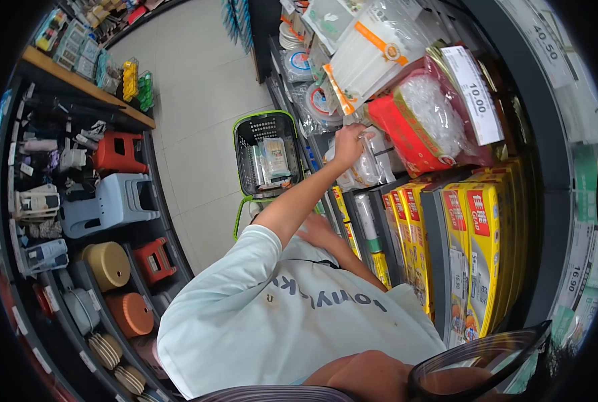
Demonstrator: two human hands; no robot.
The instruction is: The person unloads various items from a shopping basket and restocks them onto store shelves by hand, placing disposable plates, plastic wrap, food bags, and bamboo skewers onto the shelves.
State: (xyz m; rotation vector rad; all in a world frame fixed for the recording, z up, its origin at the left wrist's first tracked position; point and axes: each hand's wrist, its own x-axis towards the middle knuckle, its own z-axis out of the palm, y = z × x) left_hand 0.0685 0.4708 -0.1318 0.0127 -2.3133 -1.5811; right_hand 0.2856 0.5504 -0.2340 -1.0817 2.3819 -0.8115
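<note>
My left hand (352, 145) reaches across to the shelf on the right. Its fingers are curled at the edge of clear plastic-wrapped goods (374, 161); what they grip is hard to make out. Just above it hangs a clear pack with an orange strip (379, 43), and a red and clear plastic pack (416, 117) lies to its right. My right hand (317, 232) is low by my waist, partly behind my left forearm, with its fingertips hidden. Ahead of it stands a black shopping basket with a green rim (241, 157), holding several flat packs (274, 159).
Yellow boxes (481, 258) line the right shelf below a 10.00 price card (474, 94). Across the aisle, the left shelf holds a red stool (119, 153), a grey-blue stool (114, 201) and round containers (104, 264). Tiled floor (195, 87) runs between the shelves.
</note>
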